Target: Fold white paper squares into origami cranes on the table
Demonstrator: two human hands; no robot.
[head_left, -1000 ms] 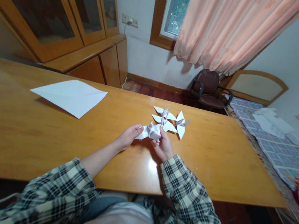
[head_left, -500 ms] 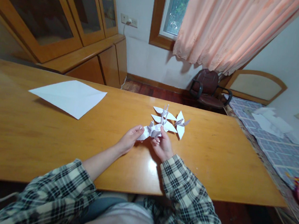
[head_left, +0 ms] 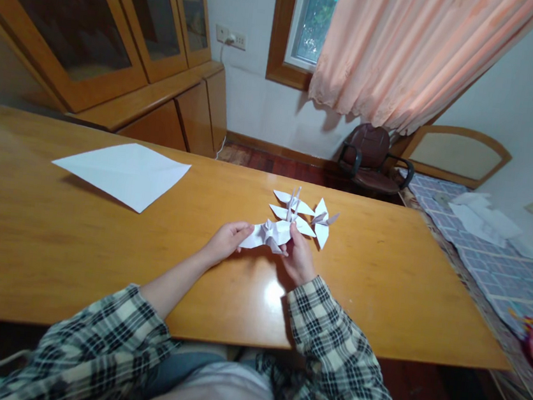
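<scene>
A white paper crane (head_left: pixel 269 234) is stretched between my two hands above the table, its wings spread out to the sides. My left hand (head_left: pixel 229 242) pinches the tip of its left wing between thumb and fingers. On the other side my right hand (head_left: pixel 299 255) grips the right wing, thumb on top. Just beyond lie three more folded cranes: one at the back (head_left: pixel 295 202), a nearer one (head_left: pixel 306 226) partly hidden by the held crane, and one turned sideways (head_left: pixel 321 222) to the right.
A creased white paper sheet (head_left: pixel 129 175) rests at the left on the wooden table (head_left: pixel 381 290). Beyond the table are a glass-door cabinet (head_left: pixel 118 67), a brown armchair (head_left: pixel 370 154), and at right a bed (head_left: pixel 478 243) with white papers (head_left: pixel 483 215).
My hands have moved slightly apart, and the crane's wings are pulled wider and flatter. Its middle now looks more opened out. The other cranes and the sheet stay put.
</scene>
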